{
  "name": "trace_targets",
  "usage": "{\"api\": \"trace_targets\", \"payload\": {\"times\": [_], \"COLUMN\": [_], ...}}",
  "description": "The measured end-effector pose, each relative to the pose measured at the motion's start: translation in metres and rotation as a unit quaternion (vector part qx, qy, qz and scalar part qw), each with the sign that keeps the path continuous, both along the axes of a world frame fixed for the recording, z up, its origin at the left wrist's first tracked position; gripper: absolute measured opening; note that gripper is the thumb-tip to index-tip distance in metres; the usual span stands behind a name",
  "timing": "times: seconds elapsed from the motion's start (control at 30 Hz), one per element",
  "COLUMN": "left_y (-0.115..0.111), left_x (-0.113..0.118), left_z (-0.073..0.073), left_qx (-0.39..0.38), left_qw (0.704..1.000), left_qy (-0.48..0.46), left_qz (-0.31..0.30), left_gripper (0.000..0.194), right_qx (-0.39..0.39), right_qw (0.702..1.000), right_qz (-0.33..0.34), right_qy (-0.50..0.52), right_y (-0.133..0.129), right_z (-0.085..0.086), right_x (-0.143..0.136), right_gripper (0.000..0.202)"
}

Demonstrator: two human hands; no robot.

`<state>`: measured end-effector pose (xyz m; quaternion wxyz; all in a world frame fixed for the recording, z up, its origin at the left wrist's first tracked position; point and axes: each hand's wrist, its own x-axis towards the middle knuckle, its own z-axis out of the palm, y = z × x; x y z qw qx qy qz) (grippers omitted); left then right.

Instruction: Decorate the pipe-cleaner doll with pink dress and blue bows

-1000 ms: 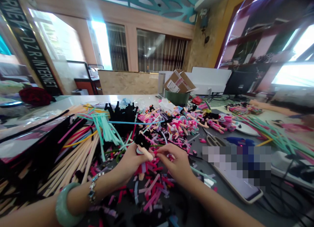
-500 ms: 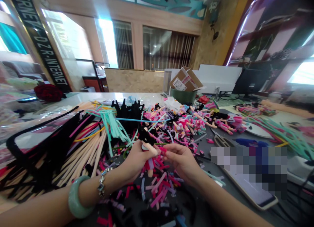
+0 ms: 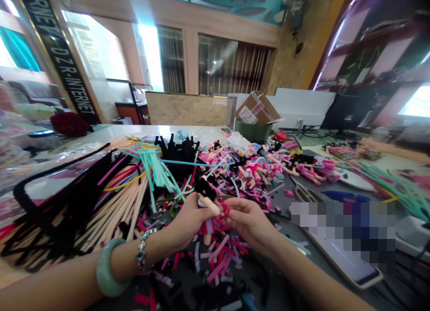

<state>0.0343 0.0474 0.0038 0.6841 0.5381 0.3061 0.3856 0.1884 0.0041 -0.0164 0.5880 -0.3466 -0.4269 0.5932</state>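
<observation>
Between the fingers of my left hand point(image 3: 188, 221) is a small pipe-cleaner doll point(image 3: 208, 202) with black hair, a pale arm and a pinkish-purple skirt. My right hand point(image 3: 250, 219) pinches a small bright pink fuzzy piece point(image 3: 226, 208) close beside the doll's arm. Whether that piece touches the doll I cannot tell. Under both hands lie many cut pipe-cleaner scraps point(image 3: 218, 257) in pink, red and lilac.
Bundles of peach pipe cleaners point(image 3: 117, 208) and mint pipe cleaners point(image 3: 157, 168) lie at left, near black ones point(image 3: 72, 203). Finished dolls point(image 3: 262, 165) are heaped behind. Scissors point(image 3: 305, 190), a blue glue gun point(image 3: 347, 196) and a phone point(image 3: 349, 262) lie at right. A cardboard box point(image 3: 257, 108) stands at the back.
The view has shifted slightly, so everything sits a little further right. Both hands keep nearly the same hold on the doll and the pink piece.
</observation>
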Motion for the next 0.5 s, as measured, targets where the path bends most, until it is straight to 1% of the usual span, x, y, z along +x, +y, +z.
{"api": "trace_targets", "payload": {"times": [0.07, 0.1, 0.17, 0.2, 0.27, 0.33, 0.37, 0.43, 0.5], "left_y": [0.001, 0.002, 0.002, 0.001, -0.001, -0.004, -0.005, -0.008, -0.010], "left_x": [0.000, 0.001, 0.001, 0.001, 0.001, 0.001, 0.001, 0.001, 0.001], "left_z": [0.000, -0.001, -0.002, -0.003, -0.005, -0.005, -0.004, -0.002, 0.001], "left_qx": [-0.001, -0.002, -0.006, -0.006, -0.008, -0.020, -0.026, -0.031, -0.029], "left_qw": [1.000, 1.000, 1.000, 1.000, 1.000, 0.999, 0.999, 0.999, 0.999], "left_qy": [0.002, 0.005, 0.012, 0.017, 0.025, 0.034, 0.037, 0.041, 0.041], "left_qz": [-0.004, 0.001, 0.012, 0.014, 0.016, 0.021, 0.019, 0.008, -0.002], "left_gripper": [0.022, 0.022, 0.021, 0.021, 0.020, 0.023, 0.025, 0.026, 0.026], "right_qx": [0.018, 0.027, 0.042, 0.048, 0.054, 0.046, 0.034, -0.002, -0.043], "right_qw": [0.998, 0.994, 0.976, 0.961, 0.917, 0.864, 0.836, 0.774, 0.720], "right_qz": [-0.003, -0.001, 0.005, 0.008, -0.020, -0.091, -0.128, -0.208, -0.264], "right_qy": [-0.063, -0.106, -0.213, -0.274, -0.395, -0.493, -0.533, -0.597, -0.641], "right_y": [0.003, 0.004, 0.005, 0.003, -0.005, -0.019, -0.028, -0.047, -0.064], "right_z": [0.003, 0.007, 0.022, 0.032, 0.053, 0.070, 0.074, 0.074, 0.063], "right_x": [0.004, 0.008, 0.023, 0.034, 0.061, 0.093, 0.109, 0.139, 0.163], "right_gripper": [0.025, 0.027, 0.028, 0.027, 0.019, 0.014, 0.018, 0.028, 0.035]}}
